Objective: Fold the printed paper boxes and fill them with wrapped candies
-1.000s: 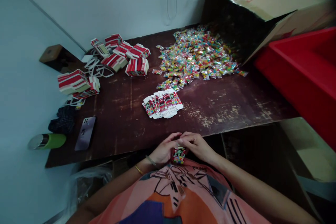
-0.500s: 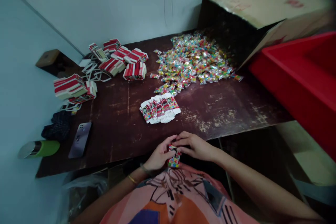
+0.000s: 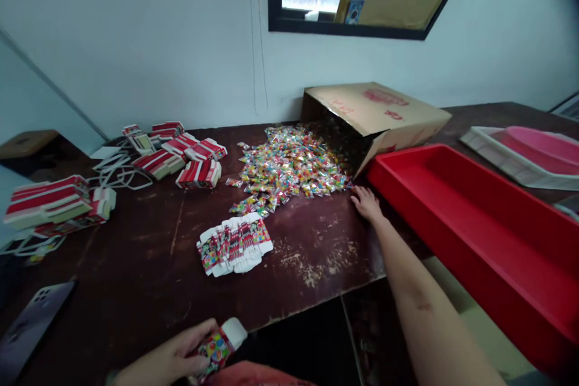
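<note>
My left hand (image 3: 169, 359) is at the near edge of the dark wooden table (image 3: 149, 265), closed round a small printed carton (image 3: 219, 345) with its white flap standing open. My right hand (image 3: 367, 202) reaches far forward and rests palm down on the table, fingers spread, right beside the near right edge of a pile of colourful wrapped candies (image 3: 289, 167). It holds nothing. A fanned stack of flat printed cartons (image 3: 234, 243) lies in the middle of the table, between the two hands.
A cardboard box (image 3: 377, 114) lies on its side behind the candies. A red plastic bin (image 3: 479, 235) is at the right, a white tray with a pink lid (image 3: 527, 154) beyond it. Bundles of red-and-white flat cartons (image 3: 181, 157) and a phone (image 3: 31, 329) are at the left.
Both hands were together on the small carton at my lap. Now my right hand has let go and reached out to the candy pile. The view has tilted up.
</note>
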`<act>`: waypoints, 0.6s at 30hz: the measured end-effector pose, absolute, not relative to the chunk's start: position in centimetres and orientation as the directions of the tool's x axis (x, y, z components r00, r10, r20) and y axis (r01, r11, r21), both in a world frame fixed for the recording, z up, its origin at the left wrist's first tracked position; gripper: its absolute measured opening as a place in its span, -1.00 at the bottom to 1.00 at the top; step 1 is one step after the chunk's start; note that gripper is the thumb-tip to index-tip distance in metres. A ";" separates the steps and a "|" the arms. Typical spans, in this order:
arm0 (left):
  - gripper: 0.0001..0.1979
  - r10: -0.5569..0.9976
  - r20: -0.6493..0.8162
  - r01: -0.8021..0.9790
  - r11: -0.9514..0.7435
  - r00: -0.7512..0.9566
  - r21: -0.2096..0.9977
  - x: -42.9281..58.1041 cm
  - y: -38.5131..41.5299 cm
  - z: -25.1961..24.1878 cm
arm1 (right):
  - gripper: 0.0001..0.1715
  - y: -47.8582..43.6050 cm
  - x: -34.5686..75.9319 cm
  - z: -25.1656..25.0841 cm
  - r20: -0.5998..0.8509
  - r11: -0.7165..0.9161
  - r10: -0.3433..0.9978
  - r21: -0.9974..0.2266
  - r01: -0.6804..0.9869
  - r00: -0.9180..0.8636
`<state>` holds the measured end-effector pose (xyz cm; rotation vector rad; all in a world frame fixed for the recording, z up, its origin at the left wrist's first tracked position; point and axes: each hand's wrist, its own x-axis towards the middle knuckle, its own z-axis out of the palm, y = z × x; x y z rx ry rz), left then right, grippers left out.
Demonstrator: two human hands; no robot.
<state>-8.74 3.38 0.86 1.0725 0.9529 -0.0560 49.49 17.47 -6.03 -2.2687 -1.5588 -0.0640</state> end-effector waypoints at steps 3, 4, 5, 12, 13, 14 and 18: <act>-0.40 0.488 -0.656 0.269 0.645 0.576 0.715 -6.4 3.3 0.1 | -0.53 16.8 46.8 -7.8 0.288 -0.309 0.881 -0.252 0.917 0.376; -0.40 0.534 -0.641 0.202 0.660 0.552 0.724 -5.6 3.4 0.0 | -0.53 16.0 45.2 -8.4 0.306 -0.308 0.875 -0.244 0.920 0.374; -0.40 0.584 -0.623 0.133 0.665 0.521 0.735 -4.8 3.5 0.0 | -0.54 15.0 43.5 -9.0 0.323 -0.301 0.872 -0.236 0.924 0.367; -0.50 0.648 -0.624 -0.023 0.702 0.437 0.712 -1.9 4.0 -0.9 | -0.51 9.7 36.3 -9.7 0.399 -0.188 0.875 -0.240 0.952 0.274; -0.50 0.638 -0.630 -0.006 0.705 0.444 0.709 -1.7 3.9 -1.0 | -0.47 10.3 37.0 -9.2 0.404 -0.212 0.861 -0.270 0.939 0.310; -0.50 0.632 -0.634 0.010 0.704 0.446 0.710 -1.5 3.9 -1.0 | -0.45 11.2 37.9 -8.7 0.399 -0.239 0.847 -0.301 0.923 0.350; -0.49 0.642 -0.606 0.036 0.672 0.470 0.739 -1.0 3.6 -0.5 | -0.57 13.9 40.2 -6.8 0.345 -0.226 0.867 -0.373 0.900 0.360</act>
